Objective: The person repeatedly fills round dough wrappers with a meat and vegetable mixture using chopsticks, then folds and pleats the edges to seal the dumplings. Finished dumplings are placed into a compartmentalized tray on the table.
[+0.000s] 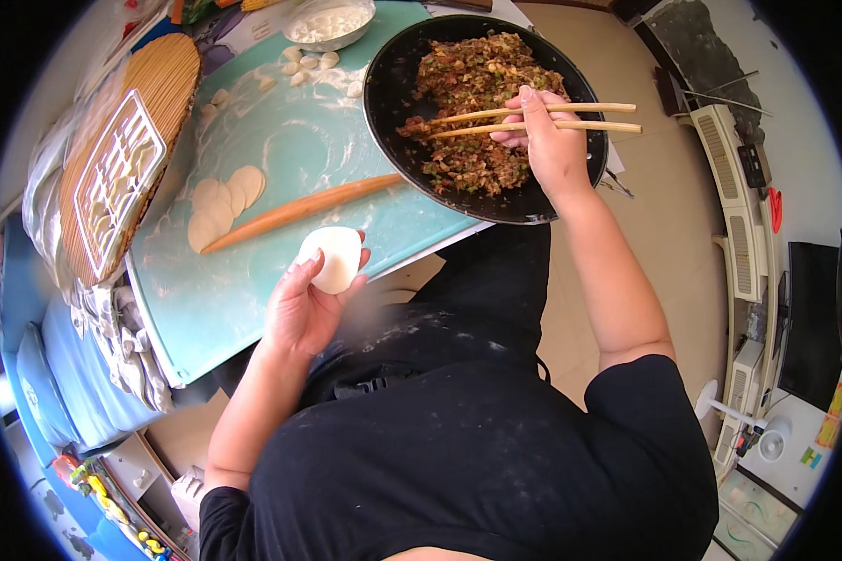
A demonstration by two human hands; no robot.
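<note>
On the palm and fingers of my left hand point(301, 304) rests a round white dough wrapper point(335, 260), held above the near edge of the mat. My right hand point(550, 140) grips a pair of wooden chopsticks point(601, 117). Their tips reach into brown minced filling with green bits point(482, 79), heaped in a black pan point(396, 89). A wooden rolling pin point(304, 210) lies slantwise across the floured green mat point(281, 140). Beside its left end several rolled wrappers point(217, 208) overlap in a small pile.
Small dough pieces point(309, 64) lie near a metal bowl of flour point(329, 26) at the back. To the left, a round woven tray point(164, 70) carries a white plastic rack point(122, 178). A blue sofa point(75, 355) stands left of the table; tiled floor point(660, 234) shows at right.
</note>
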